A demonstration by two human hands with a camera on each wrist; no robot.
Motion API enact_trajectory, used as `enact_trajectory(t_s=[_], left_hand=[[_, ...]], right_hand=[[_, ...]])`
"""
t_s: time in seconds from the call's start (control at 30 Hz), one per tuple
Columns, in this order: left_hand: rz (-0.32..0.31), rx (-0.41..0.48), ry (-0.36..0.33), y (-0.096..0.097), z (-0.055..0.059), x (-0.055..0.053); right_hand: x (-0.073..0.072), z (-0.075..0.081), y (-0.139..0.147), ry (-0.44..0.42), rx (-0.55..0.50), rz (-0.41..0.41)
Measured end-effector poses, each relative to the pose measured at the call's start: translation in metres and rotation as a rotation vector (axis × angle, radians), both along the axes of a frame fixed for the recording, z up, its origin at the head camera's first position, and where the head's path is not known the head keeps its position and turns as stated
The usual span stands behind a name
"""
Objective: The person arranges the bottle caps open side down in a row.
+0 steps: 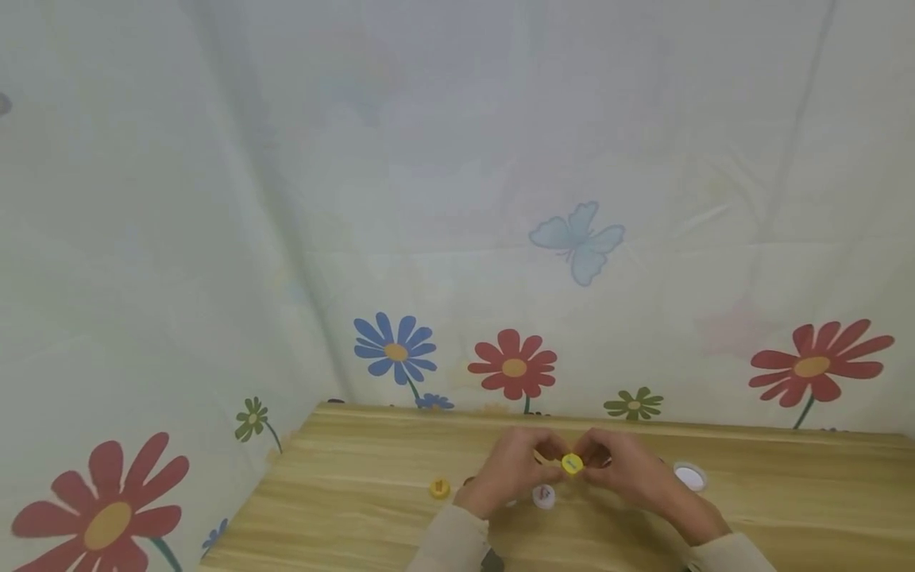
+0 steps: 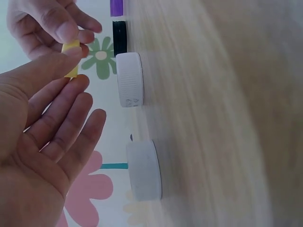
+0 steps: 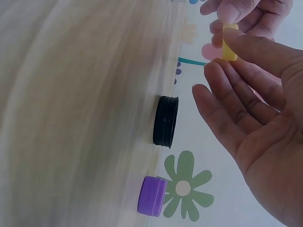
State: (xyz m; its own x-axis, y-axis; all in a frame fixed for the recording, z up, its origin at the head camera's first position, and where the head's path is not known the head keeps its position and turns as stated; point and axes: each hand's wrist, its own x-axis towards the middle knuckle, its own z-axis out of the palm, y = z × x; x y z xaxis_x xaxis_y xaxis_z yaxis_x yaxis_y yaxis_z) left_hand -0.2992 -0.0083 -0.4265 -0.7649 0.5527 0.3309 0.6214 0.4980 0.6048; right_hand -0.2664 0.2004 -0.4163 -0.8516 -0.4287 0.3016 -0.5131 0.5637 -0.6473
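Observation:
A small yellow bottle cap (image 1: pixel 572 464) with printing on its top is held up between both hands above the wooden table. My left hand (image 1: pixel 509 470) pinches its left side with thumb and fingers. On the opposite side my right hand (image 1: pixel 626 470) pinches it too. In the left wrist view the left thumb lies over part of the yellow cap (image 2: pixel 71 46), while the other fingers spread below. The right wrist view shows the yellow cap (image 3: pixel 230 49) at the right thumb and fingertips. Below the hands, a white cap with a printed mark (image 1: pixel 543 496) lies on the table.
An orange-yellow cap (image 1: pixel 439 488) lies left of the hands, and a round white lid (image 1: pixel 690 477) lies to the right. A black cap (image 3: pixel 165 122) and a purple cap (image 3: pixel 152 196) stand on the table (image 1: pixel 357 461). Behind hangs a flower-printed curtain (image 1: pixel 443 199).

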Motion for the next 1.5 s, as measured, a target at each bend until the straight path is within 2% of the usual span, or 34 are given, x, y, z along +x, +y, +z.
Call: enact_trajectory(t_s=[0.1, 0.33, 0.43, 0.63, 0.73, 0.87, 1.17, 1.5], left_hand=[[-0.014, -0.01, -0.016, 0.001, 0.0, 0.001], [-0.039, -0.043, -0.002, 0.005, 0.002, 0.006], [-0.04, -0.051, -0.023, 0.006, 0.002, 0.008], [-0.035, -0.067, -0.109, 0.008, 0.002, 0.012], [-0.031, -0.086, -0.143, 0.008, 0.001, 0.013], [-0.033, -0.114, -0.146, 0.008, 0.0, 0.013], [-0.013, -0.165, -0.167, 0.01, 0.001, 0.014], [-0.007, -0.238, -0.121, 0.012, -0.001, 0.015]], right_hand=[[0.002, 0.0, 0.002, -0.014, 0.007, 0.016], [0.006, -0.003, 0.006, -0.015, 0.01, 0.035], [0.008, -0.005, 0.007, -0.032, 0.01, 0.036], [0.009, -0.01, 0.007, -0.067, -0.026, 0.073], [0.011, -0.011, 0.006, -0.083, -0.009, 0.066], [0.013, -0.011, 0.005, -0.081, 0.041, 0.046], [0.015, -0.011, 0.004, -0.051, 0.058, 0.066], [0.015, -0.012, 0.004, -0.071, 0.029, 0.099]])
